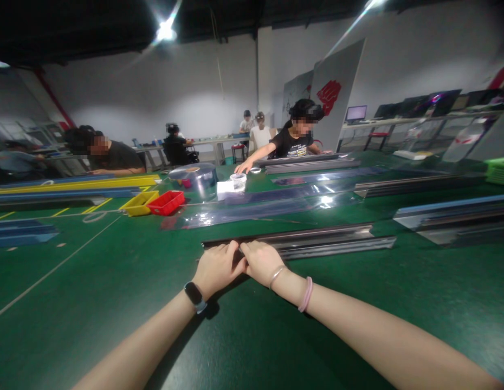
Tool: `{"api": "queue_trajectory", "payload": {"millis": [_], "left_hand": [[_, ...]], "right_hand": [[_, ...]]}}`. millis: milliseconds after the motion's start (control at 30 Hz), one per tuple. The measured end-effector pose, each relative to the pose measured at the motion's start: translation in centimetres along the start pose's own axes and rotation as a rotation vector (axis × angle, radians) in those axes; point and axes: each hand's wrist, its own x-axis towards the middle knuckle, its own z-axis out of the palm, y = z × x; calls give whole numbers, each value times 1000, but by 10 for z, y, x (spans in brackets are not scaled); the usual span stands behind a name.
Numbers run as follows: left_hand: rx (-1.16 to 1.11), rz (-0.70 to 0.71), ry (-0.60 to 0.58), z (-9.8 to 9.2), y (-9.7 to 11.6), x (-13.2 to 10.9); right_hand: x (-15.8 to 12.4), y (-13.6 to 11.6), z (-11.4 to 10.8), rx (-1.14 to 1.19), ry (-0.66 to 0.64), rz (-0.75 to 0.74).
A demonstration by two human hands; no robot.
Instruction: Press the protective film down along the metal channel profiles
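A long dark metal profile (317,238) lies across the green table in front of me. My left hand (217,268), with a black wristband, rests on its near left end, fingers curled over the edge. My right hand (262,262), wearing a thin bracelet and a pink band, sits right beside it, touching it, fingers also folded onto the same end of the profile.
Clear plastic sheets (276,203) and more metal profiles (455,216) lie farther back. A yellow bin (140,203), a red bin (166,201) and a clear tub (238,181) stand mid-table. A person (295,138) reaches over the far side; others sit at the left and behind.
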Motion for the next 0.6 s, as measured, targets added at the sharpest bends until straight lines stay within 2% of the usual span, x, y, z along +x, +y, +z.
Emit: {"api": "queue_trajectory", "payload": {"millis": [600], "left_hand": [[-15,10,5,1,0,0]], "right_hand": [[0,0,1,3,-14,-7]]}}
